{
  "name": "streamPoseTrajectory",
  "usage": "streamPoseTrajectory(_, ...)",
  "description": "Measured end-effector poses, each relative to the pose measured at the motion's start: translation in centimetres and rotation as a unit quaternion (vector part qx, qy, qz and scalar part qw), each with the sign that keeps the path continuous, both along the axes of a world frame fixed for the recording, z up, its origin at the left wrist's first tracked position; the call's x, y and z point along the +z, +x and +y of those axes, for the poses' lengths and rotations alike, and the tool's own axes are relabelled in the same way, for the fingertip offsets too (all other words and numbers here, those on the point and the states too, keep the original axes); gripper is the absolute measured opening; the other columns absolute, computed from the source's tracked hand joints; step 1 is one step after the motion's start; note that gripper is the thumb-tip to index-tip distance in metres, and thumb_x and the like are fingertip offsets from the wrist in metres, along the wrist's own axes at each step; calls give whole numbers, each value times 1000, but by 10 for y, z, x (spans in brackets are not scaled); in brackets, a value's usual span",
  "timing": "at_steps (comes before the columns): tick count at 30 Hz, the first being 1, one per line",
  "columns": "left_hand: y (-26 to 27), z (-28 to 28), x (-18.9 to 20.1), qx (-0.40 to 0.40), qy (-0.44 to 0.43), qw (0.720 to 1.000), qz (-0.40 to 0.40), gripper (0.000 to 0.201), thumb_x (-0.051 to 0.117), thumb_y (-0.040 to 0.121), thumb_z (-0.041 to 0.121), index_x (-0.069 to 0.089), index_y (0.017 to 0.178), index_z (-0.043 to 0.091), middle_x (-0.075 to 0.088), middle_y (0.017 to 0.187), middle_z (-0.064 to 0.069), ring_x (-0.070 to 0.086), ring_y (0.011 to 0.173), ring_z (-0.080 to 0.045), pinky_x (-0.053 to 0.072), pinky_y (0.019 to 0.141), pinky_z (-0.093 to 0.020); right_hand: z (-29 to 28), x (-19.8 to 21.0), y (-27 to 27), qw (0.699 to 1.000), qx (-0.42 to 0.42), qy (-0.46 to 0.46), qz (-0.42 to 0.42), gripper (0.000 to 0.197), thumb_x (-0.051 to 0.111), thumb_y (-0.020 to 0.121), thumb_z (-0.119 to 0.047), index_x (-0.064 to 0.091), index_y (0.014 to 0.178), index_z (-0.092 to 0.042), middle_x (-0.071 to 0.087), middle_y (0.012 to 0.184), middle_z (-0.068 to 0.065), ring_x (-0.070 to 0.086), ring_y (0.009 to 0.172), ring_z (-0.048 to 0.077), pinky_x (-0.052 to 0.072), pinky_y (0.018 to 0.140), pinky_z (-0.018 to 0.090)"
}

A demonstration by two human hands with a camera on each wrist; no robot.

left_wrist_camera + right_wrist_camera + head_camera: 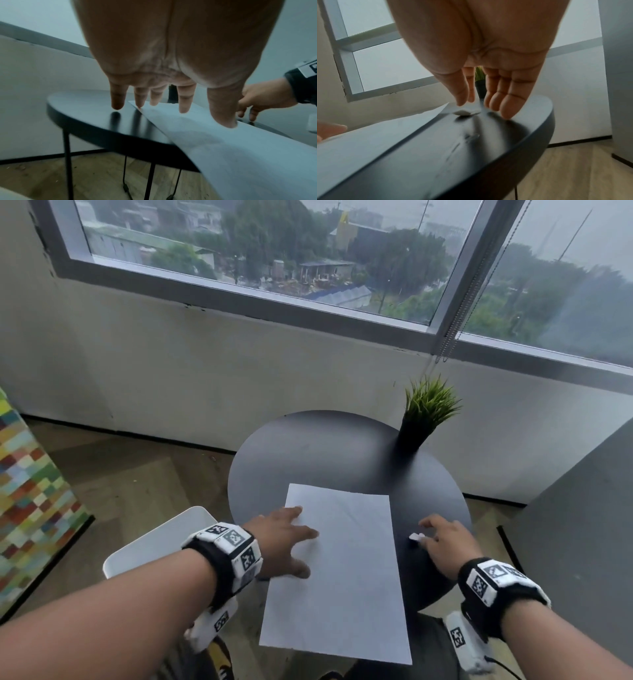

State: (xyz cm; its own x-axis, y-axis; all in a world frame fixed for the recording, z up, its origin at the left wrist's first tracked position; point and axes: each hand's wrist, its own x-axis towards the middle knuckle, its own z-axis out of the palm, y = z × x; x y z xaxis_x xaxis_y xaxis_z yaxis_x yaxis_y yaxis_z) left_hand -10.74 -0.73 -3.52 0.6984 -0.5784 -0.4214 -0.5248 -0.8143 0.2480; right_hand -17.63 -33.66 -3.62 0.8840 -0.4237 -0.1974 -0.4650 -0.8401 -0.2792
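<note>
Hands outstretched, nothing clasped: left hand (281, 540) flat on white sheet (342, 580), right hand (447, 542) at small white scrap (416, 537).

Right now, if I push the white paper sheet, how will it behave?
Probably floppy: the paper sheet overhangs the table and seems to droop. It likely slides easily on the glossy table. Without the left hand resting on it, it might slip off.
</note>
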Motion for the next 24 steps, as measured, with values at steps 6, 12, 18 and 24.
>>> streamPoseTrajectory(6,-7,27,-2,163,26,986,-9,65,57,88,62,38,142,32,48,135,-5,53,124,-28,47,101,-41,65,-1,-18,989,126,45,62,29,60,85,-45,55,108,-28,59,105,-6,57,100,18,46,87,32)
streamPoseTrajectory(12,-9,45,10,390,-249,842,278,42,69,94,43,49,116,13,75,86,-18,72,62,-30,58,61,-38,104,-6,-24,984,159,49,54,48,56,84,-45,43,128,-32,52,120,-5,54,112,19,43,94,30)
streamPoseTrajectory(18,0,41,15,376,-282,844,256,22,63,100,27,64,94,6,69,62,-4,61,49,-18,40,50,-21,104,-1,-25,982,164,76,49,48,60,85,-40,45,130,-33,56,105,-8,58,100,15,46,88,28)
streamPoseTrajectory(24,17,38,26,307,-395,854,140,16,70,93,9,72,78,12,56,56,4,50,53,-18,48,59,-31,50,18,1,975,-18,213,-53,42,69,86,-32,52,124,-24,63,88,3,60,68,19,51,58,31)
